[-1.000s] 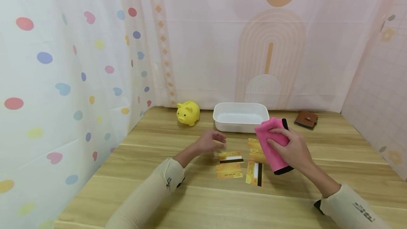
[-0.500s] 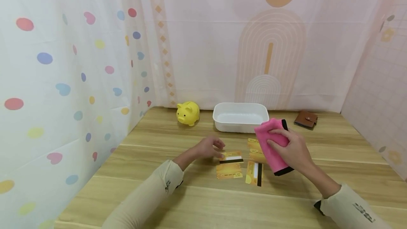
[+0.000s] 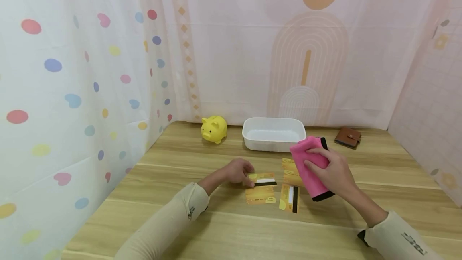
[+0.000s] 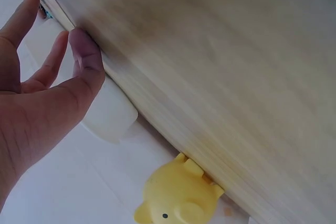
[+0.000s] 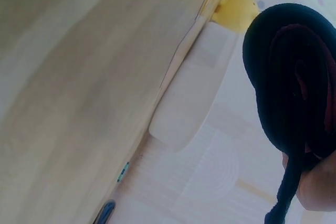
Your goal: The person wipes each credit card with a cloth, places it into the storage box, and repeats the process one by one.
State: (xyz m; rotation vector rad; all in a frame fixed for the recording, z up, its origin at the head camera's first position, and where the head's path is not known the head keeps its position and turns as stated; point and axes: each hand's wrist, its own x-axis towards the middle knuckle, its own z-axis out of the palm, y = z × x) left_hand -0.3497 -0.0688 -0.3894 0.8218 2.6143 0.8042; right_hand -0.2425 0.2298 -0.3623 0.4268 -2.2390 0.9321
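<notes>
The right hand grips a pink cloth with black border, thumb and fingers bent around it, and this cloth is held over the table, on the person's side of the white tray, below its right end. The left hand lies before the tray's left end; its fingers are loosely bent and apart, with nothing pinched between them. Its thumb is at the left edge of the striped card, which lies flat in front of the tray; whether the thumb really presses on it or only hovers, I cannot say surely. A plain-faced card lies on the side of the striped card away from the tray, and an upright-turned card lies more to the right, also before the tray. Other yellow cards, partly hidden by the cloth, lie nearer to the tray. As I judge, a thin card may slip away from the thumb, because its edge is flat on the table, or push its neighbour; and the cloth, if it comes lower, may drag the half-covered cards out of place.
</notes>
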